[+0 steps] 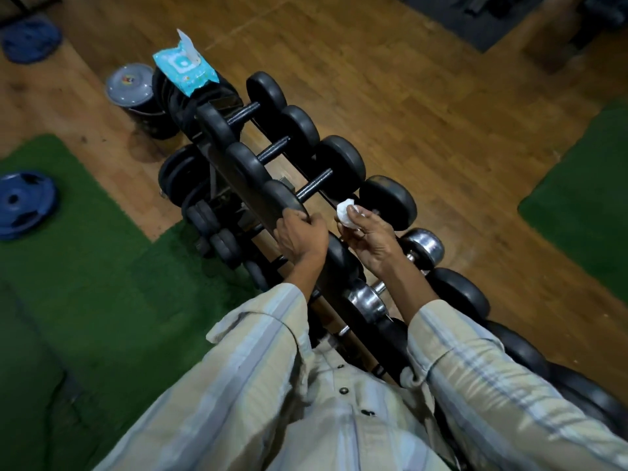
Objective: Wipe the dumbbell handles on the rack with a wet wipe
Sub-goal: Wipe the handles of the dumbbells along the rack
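A dark rack (238, 185) runs diagonally from the upper left to the lower right and carries several black dumbbells with dark handles. My left hand (300, 234) grips the rim of one black dumbbell's near disc (282, 198). My right hand (368, 237) holds a crumpled white wet wipe (346, 212) just above the rack, between that dumbbell's handle (314, 185) and the dumbbell below it, whose handle my hands hide. Two chrome dumbbells (423, 246) lie further down the rack. A blue wipe packet (185, 66) with its flap open rests on the rack's far end.
Wooden floor surrounds the rack, with green mats (85, 266) at left and right. A blue weight plate (23, 202) lies on the left mat, another blue one at top left. A grey-lidded bucket (131, 88) stands beside the rack's far end. Smaller dumbbells sit on a lower tier.
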